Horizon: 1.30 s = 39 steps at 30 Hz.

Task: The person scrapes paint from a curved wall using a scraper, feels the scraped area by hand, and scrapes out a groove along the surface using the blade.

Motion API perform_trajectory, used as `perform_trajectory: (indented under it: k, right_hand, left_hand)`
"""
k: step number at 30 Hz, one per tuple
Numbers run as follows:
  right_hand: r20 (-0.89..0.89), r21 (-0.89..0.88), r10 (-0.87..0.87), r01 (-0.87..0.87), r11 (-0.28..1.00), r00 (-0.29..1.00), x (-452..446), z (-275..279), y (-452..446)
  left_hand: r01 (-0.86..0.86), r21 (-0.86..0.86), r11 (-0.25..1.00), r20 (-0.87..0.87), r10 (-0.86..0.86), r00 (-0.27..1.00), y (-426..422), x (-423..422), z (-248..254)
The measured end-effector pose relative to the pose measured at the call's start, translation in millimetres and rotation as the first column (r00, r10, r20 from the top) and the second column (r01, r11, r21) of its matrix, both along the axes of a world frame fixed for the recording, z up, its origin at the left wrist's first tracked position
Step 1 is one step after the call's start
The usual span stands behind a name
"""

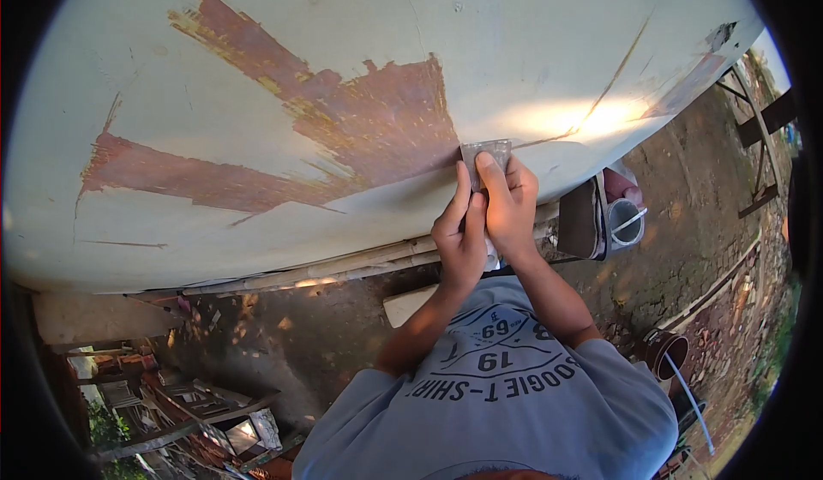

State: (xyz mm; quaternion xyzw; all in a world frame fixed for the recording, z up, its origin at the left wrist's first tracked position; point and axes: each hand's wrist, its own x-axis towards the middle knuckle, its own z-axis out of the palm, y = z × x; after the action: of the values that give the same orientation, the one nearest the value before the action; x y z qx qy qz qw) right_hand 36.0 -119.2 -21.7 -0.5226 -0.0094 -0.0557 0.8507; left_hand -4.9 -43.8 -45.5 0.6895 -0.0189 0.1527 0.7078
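Observation:
A pale, curved painted surface [549, 69] fills the upper view, with a rough reddish-brown patch [377, 120] exposed in it. Both hands are together at the lower right corner of this patch, holding a flat grey scraper blade [484, 149] whose top edge lies against the surface. My left hand [461, 231] has its fingers closed at the blade's left side. My right hand [509, 206] pinches the blade, thumb on its face. The lower part of the tool is hidden by the hands.
Right of the hands sit a dark open container [581, 221] and a bucket [626, 223] with a pale stick. A reddish bucket [665, 353] stands lower right. Scrap wood [206, 416] is piled lower left. A metal frame [759, 154] is at far right.

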Motion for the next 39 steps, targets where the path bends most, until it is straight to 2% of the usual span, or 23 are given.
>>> perform_trajectory:
  k: [2, 3, 6, 10, 12, 14, 15, 17, 18, 20, 23, 24, 26, 28, 30, 34, 36, 38, 39]
  right_hand:
    - [-0.010, 0.024, -0.004, 0.005, 1.000, 1.000, 1.3, -1.1, 2.5]
    - [-0.020, 0.007, -0.014, 0.015, 1.000, 1.000, 2.5, -6.9, 5.3]
    - [-0.087, 0.008, -0.024, 0.025, 1.000, 0.996, 0.2, -6.4, 3.9]
    - [-0.012, 0.024, 0.051, -0.050, 0.998, 0.999, 2.8, 7.9, -5.0]
    - [-0.020, 0.017, 0.000, 0.000, 1.000, 1.000, 0.8, 1.4, 0.4]
    - [-0.076, 0.008, -0.040, 0.041, 0.999, 0.996, -1.0, 4.2, 4.7]
    - [-0.042, 0.003, -0.074, 0.074, 0.997, 0.996, 1.7, 8.2, 6.8]
    - [0.031, 0.033, -0.032, 0.031, 0.999, 0.999, 7.7, 19.1, 2.6]
    - [0.062, 0.045, -0.014, 0.011, 0.999, 0.998, 4.5, 22.8, 0.0]
    - [0.021, 0.006, -0.012, 0.012, 1.000, 1.000, 3.5, 22.1, -2.1]
    - [-0.062, 0.009, -0.049, 0.050, 0.999, 0.997, -1.9, 11.9, 5.4]
    - [-0.008, 0.009, -0.047, 0.047, 0.999, 0.999, 1.9, 18.8, 4.8]
    - [0.050, 0.014, -0.041, 0.040, 0.999, 0.998, 0.7, 30.4, 2.9]
    - [0.039, 0.037, -0.024, 0.022, 0.999, 0.999, -1.2, 27.9, 1.6]
    - [0.026, 0.018, -0.056, 0.055, 0.998, 0.998, 1.2, 18.6, 5.6]
    - [0.008, 0.037, -0.106, 0.105, 0.994, 0.994, 2.2, 34.8, 10.3]
    - [0.056, 0.028, -0.092, 0.091, 0.995, 0.994, 5.0, 46.6, 5.2]
    - [0.097, 0.048, -0.073, 0.068, 0.997, 0.993, 7.8, 45.5, 5.1]
    - [0.071, 0.034, -0.069, 0.067, 0.997, 0.995, 7.4, 41.5, 5.0]
  left_hand:
    - [0.002, 0.000, 1.000, 0.051, -0.002, 0.999, -0.6, 2.8, -5.5]
    - [0.002, -0.037, 0.999, -0.004, -0.002, 1.000, -2.8, 0.7, -9.8]
    - [-0.036, 0.041, 0.999, 0.099, 0.032, 0.995, -4.2, 2.5, -15.1]
    - [0.009, -0.006, 1.000, -0.055, -0.010, 0.998, -1.3, 2.5, 10.5]
    - [-0.004, -0.051, 0.999, 0.019, 0.005, 1.000, -3.2, 1.6, 1.7]
    - [-0.018, -0.025, 1.000, 0.045, 0.019, 0.999, -4.8, 3.4, 3.3]
    - [-0.019, -0.017, 1.000, 0.067, 0.020, 0.998, -4.8, 7.0, 4.8]
    - [-0.017, 0.035, 0.999, 0.043, 0.016, 0.999, -1.0, 7.5, 15.0]
    - [-0.010, -0.005, 1.000, 0.016, 0.010, 1.000, -2.0, 5.4, 18.0]
    - [-0.013, -0.067, 0.998, 0.017, 0.014, 1.000, -3.9, 4.5, 17.3]
    - [-0.070, -0.023, 0.997, 0.103, 0.072, 0.992, -6.4, 5.9, 4.5]
    - [-0.066, -0.026, 0.997, 0.110, 0.068, 0.992, -6.3, 9.4, 5.7]
    - [0.005, -0.076, 0.997, 0.004, -0.004, 1.000, -2.6, 4.7, 24.0]
    - [0.005, -0.078, 0.997, -0.036, -0.008, 0.999, -1.8, -0.3, 29.3]
    - [-0.012, -0.058, 0.998, 0.081, 0.017, 0.997, -2.2, 5.3, 18.6]
    - [-0.026, -0.025, 0.999, 0.099, 0.028, 0.995, -2.4, 8.3, 25.3]
    - [0.001, -0.141, 0.990, 0.060, 0.008, 0.998, -2.4, 10.0, 40.1]
    - [0.066, -0.136, 0.989, 0.059, -0.058, 0.997, 1.3, 8.4, 43.5]
    - [0.035, -0.095, 0.995, 0.069, -0.029, 0.997, -0.1, 9.9, 39.8]
